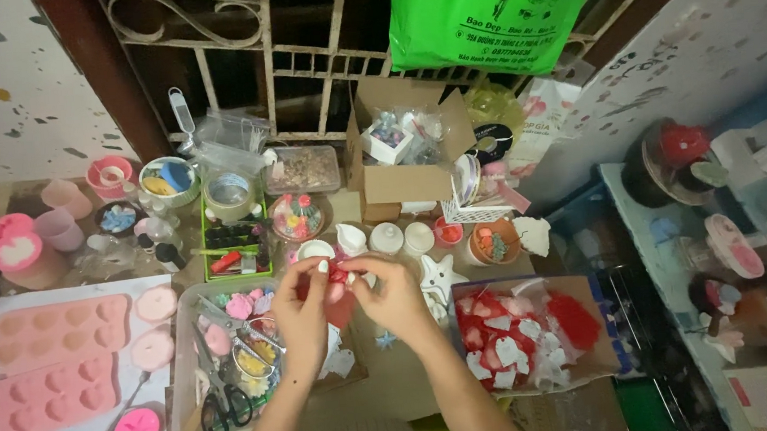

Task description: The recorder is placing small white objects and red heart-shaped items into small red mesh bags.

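Observation:
Both of my hands meet over the middle of the crowded table, pinching one small red piece between their fingertips. My left hand grips it from the left and my right hand from the right. Under the hands lie a red heart-shaped piece and a small blue star. A white star figure stands just right of my right hand.
A clear tray with scissors and small casts lies left of my hands. Pink moulds lie far left. A cardboard box of red and white pieces sits to the right. Cups, jars, an open carton and a green bag stand behind.

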